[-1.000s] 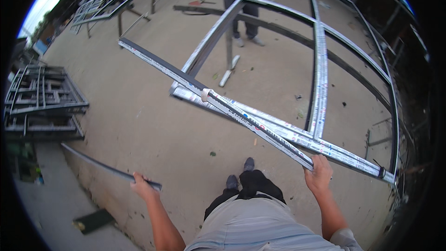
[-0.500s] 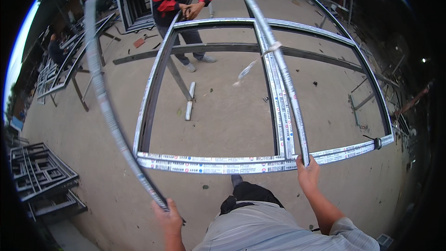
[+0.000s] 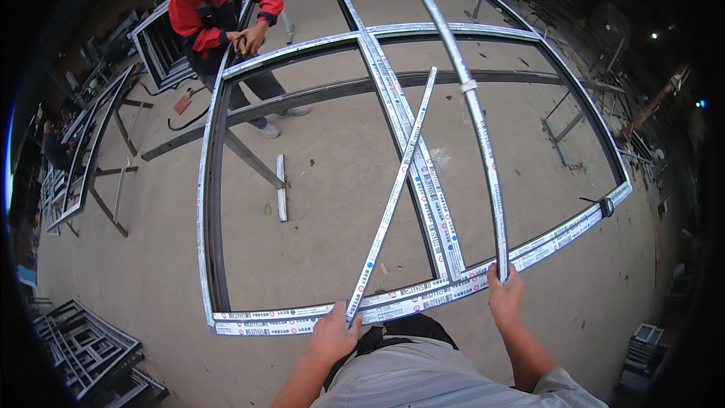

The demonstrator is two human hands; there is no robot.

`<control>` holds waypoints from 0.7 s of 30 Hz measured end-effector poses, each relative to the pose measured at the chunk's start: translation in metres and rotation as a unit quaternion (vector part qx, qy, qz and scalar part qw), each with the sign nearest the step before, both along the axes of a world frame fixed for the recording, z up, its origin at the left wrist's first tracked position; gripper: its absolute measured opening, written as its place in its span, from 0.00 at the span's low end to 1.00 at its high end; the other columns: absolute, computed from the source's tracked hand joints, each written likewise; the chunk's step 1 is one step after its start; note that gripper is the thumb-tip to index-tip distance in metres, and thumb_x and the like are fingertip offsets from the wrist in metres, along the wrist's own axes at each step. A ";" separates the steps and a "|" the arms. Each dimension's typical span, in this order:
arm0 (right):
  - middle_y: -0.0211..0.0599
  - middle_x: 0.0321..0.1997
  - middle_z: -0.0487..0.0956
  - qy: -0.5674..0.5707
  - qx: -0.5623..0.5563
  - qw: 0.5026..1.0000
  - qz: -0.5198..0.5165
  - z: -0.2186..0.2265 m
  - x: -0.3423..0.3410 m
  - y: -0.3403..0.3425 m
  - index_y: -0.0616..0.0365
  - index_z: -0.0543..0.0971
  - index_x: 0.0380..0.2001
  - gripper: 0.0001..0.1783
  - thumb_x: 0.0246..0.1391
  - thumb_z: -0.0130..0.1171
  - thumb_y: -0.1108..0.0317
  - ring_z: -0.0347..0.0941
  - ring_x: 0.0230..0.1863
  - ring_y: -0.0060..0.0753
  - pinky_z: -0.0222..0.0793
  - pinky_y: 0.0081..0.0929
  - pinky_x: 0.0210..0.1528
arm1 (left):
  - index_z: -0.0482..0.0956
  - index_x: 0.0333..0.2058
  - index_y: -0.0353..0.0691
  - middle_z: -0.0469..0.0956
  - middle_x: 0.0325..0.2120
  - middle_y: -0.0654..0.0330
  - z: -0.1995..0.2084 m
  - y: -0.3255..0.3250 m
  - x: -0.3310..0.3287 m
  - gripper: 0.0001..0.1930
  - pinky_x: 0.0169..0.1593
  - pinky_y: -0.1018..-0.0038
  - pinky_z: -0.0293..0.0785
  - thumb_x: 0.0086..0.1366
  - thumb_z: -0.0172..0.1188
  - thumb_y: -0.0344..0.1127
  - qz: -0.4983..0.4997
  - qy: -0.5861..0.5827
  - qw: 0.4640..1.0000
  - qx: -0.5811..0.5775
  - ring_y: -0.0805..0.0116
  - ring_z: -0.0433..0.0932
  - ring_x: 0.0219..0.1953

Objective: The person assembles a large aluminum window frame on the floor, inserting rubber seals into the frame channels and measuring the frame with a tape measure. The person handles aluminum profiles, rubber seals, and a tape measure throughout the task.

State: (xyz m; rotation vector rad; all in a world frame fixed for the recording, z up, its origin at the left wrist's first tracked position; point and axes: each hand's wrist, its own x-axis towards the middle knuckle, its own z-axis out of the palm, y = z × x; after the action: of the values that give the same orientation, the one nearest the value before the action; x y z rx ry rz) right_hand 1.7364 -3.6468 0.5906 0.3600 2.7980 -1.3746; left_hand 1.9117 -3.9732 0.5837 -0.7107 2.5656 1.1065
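Observation:
A large window frame [image 3: 206, 204], its bars covered with printed protective film, lies raised in front of me. My left hand [image 3: 334, 335] grips the near end of a thin film-covered strip [image 3: 393, 195], which slants away to the right over the frame's centre bar [image 3: 398, 109]. Closed round the near end of a longer, thicker film-covered bar [image 3: 481, 136] is my right hand [image 3: 506, 298], at the frame's near edge. That bar reaches far across the frame. A scrap of pale film or tape [image 3: 469, 86] clings to it midway.
Across the frame at the far left stands a person in a red and black jacket [image 3: 226, 11], hands together near the frame. A dark support beam [image 3: 294, 95] runs beneath. Frames are stacked [image 3: 91, 347] at lower left; another frame on legs [image 3: 94, 143] stands at left.
The left strip has swung from far left across to the right and now lies over the frame. My left hand moved right with it. My right hand keeps its bar; the dangling film has dropped.

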 end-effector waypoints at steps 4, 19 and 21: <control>0.46 0.29 0.82 -0.015 0.028 1.000 -0.001 -0.002 0.029 -0.008 0.66 0.82 0.38 0.13 0.68 0.66 0.64 0.77 0.31 0.29 0.73 0.37 0.36 | 0.76 0.51 0.33 0.86 0.37 0.38 0.001 -0.008 -0.010 0.22 0.47 0.46 0.81 0.72 0.67 0.47 -0.021 0.002 1.000 -0.016 0.34 0.86 0.42; 0.47 0.35 0.74 0.215 0.384 0.889 0.129 0.016 0.138 -0.053 0.57 0.76 0.35 0.13 0.48 0.70 0.76 0.75 0.40 0.58 0.68 0.53 0.39 | 0.70 0.66 0.29 0.72 0.61 0.38 0.033 -0.169 0.005 0.38 0.66 0.50 0.72 0.63 0.76 0.42 -0.128 0.354 0.912 -0.162 0.36 0.72 0.63; 0.46 0.35 0.74 0.241 0.403 0.870 0.151 0.027 0.137 -0.063 0.57 0.76 0.34 0.13 0.47 0.70 0.76 0.74 0.40 0.58 0.68 0.53 0.39 | 0.68 0.70 0.32 0.70 0.64 0.40 0.057 -0.213 0.001 0.43 0.71 0.49 0.67 0.60 0.78 0.38 -0.116 0.422 0.870 -0.227 0.36 0.70 0.66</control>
State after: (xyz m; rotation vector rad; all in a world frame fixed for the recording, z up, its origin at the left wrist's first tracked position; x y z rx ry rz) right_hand 1.8739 -3.7095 0.6172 -0.5015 3.4901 -0.1759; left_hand 1.9122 -4.1859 0.6403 0.0819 3.5947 0.8382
